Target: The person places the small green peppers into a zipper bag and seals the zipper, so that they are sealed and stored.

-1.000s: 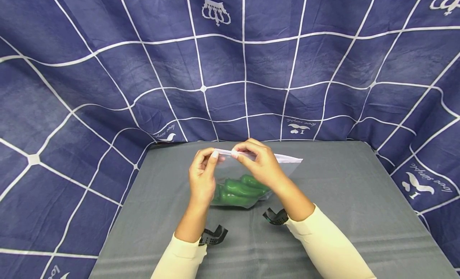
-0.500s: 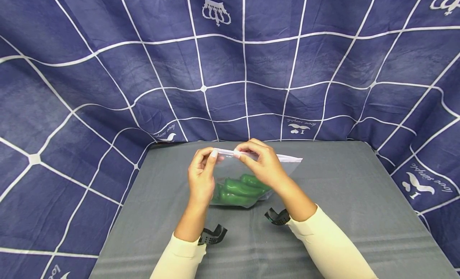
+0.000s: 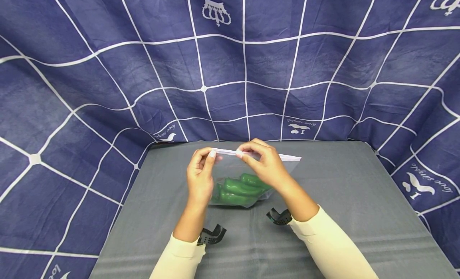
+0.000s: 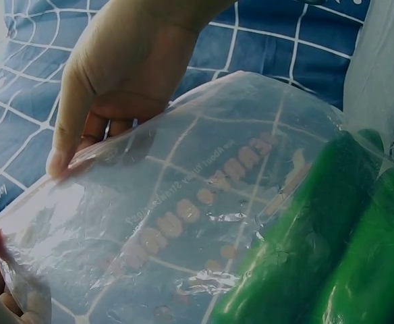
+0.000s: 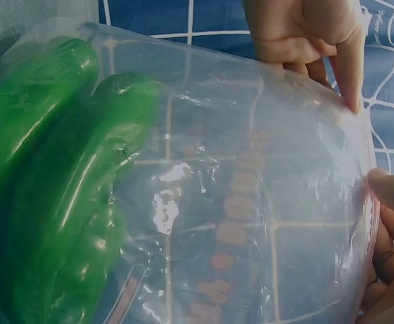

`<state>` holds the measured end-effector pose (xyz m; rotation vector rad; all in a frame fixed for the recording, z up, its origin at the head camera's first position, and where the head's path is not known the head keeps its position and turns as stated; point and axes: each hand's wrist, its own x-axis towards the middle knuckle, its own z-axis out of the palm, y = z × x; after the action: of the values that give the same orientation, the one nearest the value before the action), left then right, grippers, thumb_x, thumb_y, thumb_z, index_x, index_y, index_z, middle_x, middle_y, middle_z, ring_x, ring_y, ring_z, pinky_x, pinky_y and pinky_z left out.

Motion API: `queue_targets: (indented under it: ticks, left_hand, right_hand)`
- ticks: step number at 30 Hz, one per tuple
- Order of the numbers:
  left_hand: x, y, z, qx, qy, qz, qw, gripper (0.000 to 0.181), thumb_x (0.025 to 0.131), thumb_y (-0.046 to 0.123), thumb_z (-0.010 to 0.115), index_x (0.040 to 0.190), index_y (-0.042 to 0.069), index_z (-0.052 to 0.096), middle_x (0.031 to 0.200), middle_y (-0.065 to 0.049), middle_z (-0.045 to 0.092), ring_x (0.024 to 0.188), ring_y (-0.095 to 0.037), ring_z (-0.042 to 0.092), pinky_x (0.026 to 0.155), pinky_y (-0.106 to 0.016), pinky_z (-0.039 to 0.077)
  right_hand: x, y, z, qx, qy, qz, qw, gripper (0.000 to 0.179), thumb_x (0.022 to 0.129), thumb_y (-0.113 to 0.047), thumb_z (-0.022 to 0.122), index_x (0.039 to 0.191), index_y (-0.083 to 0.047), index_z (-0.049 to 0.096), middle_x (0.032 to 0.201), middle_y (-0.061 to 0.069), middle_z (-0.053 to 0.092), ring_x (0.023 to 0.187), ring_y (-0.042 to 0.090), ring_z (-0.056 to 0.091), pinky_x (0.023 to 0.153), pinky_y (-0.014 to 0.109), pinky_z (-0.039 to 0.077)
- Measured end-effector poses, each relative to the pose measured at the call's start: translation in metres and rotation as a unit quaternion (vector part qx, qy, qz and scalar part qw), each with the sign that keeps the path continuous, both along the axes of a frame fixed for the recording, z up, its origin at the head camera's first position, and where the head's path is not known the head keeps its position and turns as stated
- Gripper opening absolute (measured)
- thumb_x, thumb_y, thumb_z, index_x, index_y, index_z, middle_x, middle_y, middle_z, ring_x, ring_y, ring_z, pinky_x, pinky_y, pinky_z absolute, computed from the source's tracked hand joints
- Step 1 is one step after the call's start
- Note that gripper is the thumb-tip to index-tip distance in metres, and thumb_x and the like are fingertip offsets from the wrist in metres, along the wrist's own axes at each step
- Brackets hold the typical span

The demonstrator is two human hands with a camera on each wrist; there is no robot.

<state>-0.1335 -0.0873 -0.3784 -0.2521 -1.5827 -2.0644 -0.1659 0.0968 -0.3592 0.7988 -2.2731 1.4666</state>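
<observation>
A clear zip-top bag [image 3: 226, 168] with a pinkish-white seal strip [image 3: 226, 152] is held with its mouth up in the head view. Long, glossy green peppers [image 3: 238, 187] lie in its lower part. My left hand [image 3: 199, 177] pinches the left corner of the strip between thumb and fingers. To its right, my right hand [image 3: 264, 163] pinches the same strip, thumb in front, and hides part of it. In the left wrist view, faint print shows on the bag [image 4: 183, 162]. The right wrist view has the peppers [image 5: 69, 182] filling the bag's left side.
A grey cloth-covered table [image 3: 345, 191] lies under the bag. Behind and at both sides hangs a blue curtain [image 3: 266, 63] with white grid lines. A black strap piece [image 3: 213, 235] is at the left wrist, and another black strap piece [image 3: 279, 217] at the right.
My right hand has slid slightly rightward along the strip, widening the space between the hands. My left hand has drifted a little left with its corner of the bag.
</observation>
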Motion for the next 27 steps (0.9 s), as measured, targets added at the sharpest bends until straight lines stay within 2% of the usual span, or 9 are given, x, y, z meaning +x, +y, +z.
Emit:
queue_targets:
  ticks: [9,17,27]
  left_hand:
    - [0.0004,-0.0039,-0.0014,0.0,0.002,0.004,1.0,0.025,0.099,0.003,0.06,0.11,-0.019,0.058,0.094,0.002,0.062,0.084,-0.008,0.069,0.087,-0.023,0.059]
    - [0.0013,-0.0057,-0.002,-0.004,0.001,0.011,0.9999,0.018,0.099,0.004,0.06,0.107,-0.012,0.063,0.094,0.002,0.063,0.083,-0.008,0.069,0.086,-0.022,0.059]
    - [0.0014,-0.0079,-0.0016,0.006,0.007,0.009,0.9999,0.025,0.099,0.002,0.06,0.11,-0.021,0.057,0.094,0.002,0.062,0.082,-0.008,0.07,0.086,-0.023,0.059]
  right_hand:
    - [-0.0004,0.0021,-0.0015,0.01,0.013,-0.008,0.9998,0.008,0.091,-0.016,0.075,0.098,-0.014,0.076,0.091,-0.001,0.071,0.09,0.01,0.063,0.088,0.021,0.055]
    - [-0.0009,0.005,-0.0056,0.009,0.008,-0.011,0.9999,0.007,0.091,-0.017,0.075,0.098,-0.016,0.076,0.09,-0.004,0.07,0.09,0.008,0.062,0.087,0.021,0.055]
    - [0.0007,0.0076,-0.0051,0.012,0.012,-0.021,0.9996,0.007,0.091,-0.019,0.076,0.097,-0.018,0.076,0.089,-0.006,0.069,0.089,0.008,0.06,0.084,0.02,0.052]
